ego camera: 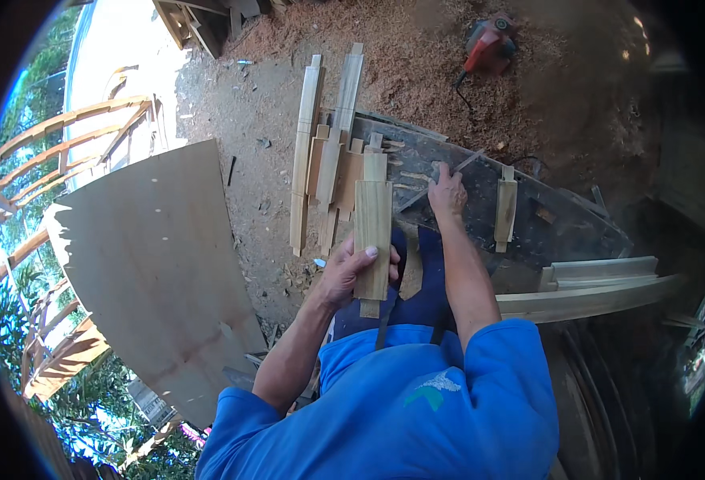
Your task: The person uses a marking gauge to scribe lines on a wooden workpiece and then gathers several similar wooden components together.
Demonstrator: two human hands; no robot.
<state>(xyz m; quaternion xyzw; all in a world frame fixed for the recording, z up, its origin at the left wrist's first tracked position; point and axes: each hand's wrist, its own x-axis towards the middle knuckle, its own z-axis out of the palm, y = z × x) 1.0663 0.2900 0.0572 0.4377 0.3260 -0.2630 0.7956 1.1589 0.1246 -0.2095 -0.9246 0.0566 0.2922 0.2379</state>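
My left hand (352, 270) grips a pale wooden board (373, 222) near its lower end, thumb on the face. The board is held upright in view above my lap, with a narrower tenon at each end. My right hand (447, 191) reaches over the dark workbench (478, 222), its fingers at a tool with a thin straight metal blade (469, 161), perhaps a square. The palm hides part of that tool, and I cannot tell how firmly it is held. Beside it lie several tools with pale handles (415, 176). A shorter tenoned piece (506, 209) rests on the bench to the right.
Long tenoned rails (305, 156) and shorter boards (345, 180) are stacked at the bench's left end. More planed lengths (586, 300) lie at the right. A red power tool (489, 48) with a cord sits among wood shavings (412, 78). A large plywood sheet (160, 270) stands left.
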